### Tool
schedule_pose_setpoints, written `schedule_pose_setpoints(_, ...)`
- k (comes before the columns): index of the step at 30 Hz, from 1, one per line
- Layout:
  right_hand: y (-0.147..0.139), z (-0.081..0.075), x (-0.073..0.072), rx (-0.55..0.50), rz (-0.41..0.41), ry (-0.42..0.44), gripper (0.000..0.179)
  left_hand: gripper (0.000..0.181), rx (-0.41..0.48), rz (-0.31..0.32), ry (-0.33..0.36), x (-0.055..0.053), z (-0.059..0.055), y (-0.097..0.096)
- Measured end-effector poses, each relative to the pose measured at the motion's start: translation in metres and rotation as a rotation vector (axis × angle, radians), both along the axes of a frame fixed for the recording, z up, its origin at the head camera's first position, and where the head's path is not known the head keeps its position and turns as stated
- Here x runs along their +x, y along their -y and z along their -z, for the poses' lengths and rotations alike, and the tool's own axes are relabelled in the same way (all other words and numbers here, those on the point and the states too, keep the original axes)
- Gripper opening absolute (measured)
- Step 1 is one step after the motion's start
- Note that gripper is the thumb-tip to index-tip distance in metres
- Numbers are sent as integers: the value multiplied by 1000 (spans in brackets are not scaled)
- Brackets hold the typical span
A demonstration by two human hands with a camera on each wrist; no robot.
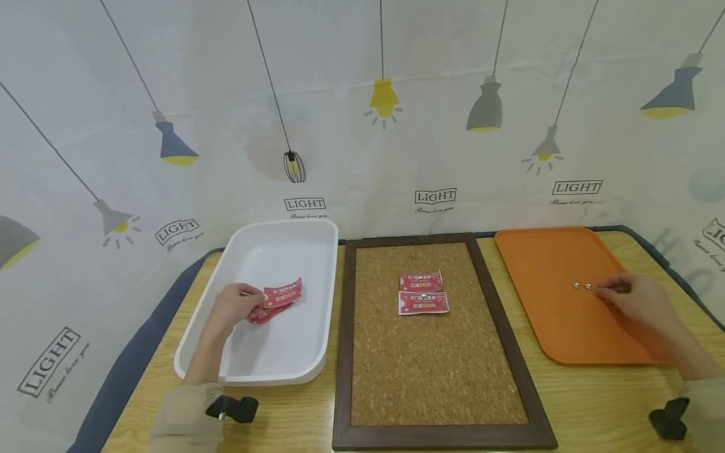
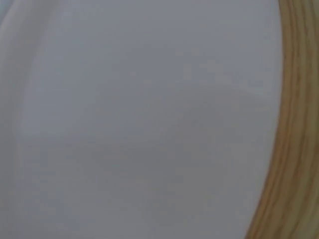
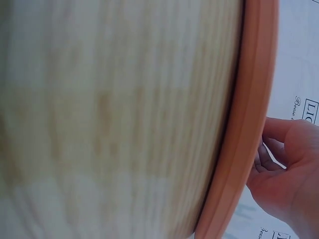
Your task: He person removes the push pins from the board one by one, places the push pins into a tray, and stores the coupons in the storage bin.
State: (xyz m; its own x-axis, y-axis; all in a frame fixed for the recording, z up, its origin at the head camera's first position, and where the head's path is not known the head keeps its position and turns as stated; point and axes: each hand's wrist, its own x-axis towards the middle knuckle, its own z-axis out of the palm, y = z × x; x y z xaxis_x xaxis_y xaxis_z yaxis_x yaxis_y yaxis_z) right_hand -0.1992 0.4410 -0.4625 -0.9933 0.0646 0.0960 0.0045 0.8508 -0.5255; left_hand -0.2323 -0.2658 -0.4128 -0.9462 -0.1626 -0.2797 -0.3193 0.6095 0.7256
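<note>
My left hand (image 1: 238,304) pinches a red paper coupon (image 1: 285,294) by its left edge, above the white tray (image 1: 317,362). Beneath that coupon more red coupons (image 1: 270,314) lie in the tray, partly covered. At the orange tray (image 1: 557,327), the fingertips of my right hand (image 1: 637,301) are down beside a small silver thumbtack (image 1: 588,286); whether they grip a tack is hidden. Another thumbtack (image 1: 576,285) sits just left of it. In the right wrist view the orange rim (image 3: 244,119) hides the fingertips of my right hand (image 3: 286,164).
Between the trays lies a cork board (image 1: 436,371) in a dark brown frame. Two red coupons, an upper one (image 1: 410,283) and a lower one (image 1: 410,305), are fixed to it, each with a tack at its top. A lamp-printed cloth (image 1: 351,126) hangs behind the wooden table (image 1: 294,415).
</note>
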Motion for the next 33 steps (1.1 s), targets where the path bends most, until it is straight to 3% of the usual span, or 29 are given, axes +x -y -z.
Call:
schedule_pose_setpoints(9,3,-4,6,-47,-6,-1,34,33,-26,-13,2,0,2,7)
schedule_pose_setpoints(18,6,-1,5,-75,87,14,38,34,8,-29,-32,2,-5,8)
schedule_pose_setpoints(26,3,-7,5,-76,96,10,42,36,16,-24,-61,6,-8,3)
schedule_pose_setpoints(33,9,-15,5,-59,78,-41,37,36,26,16,-93,10,-16,-9)
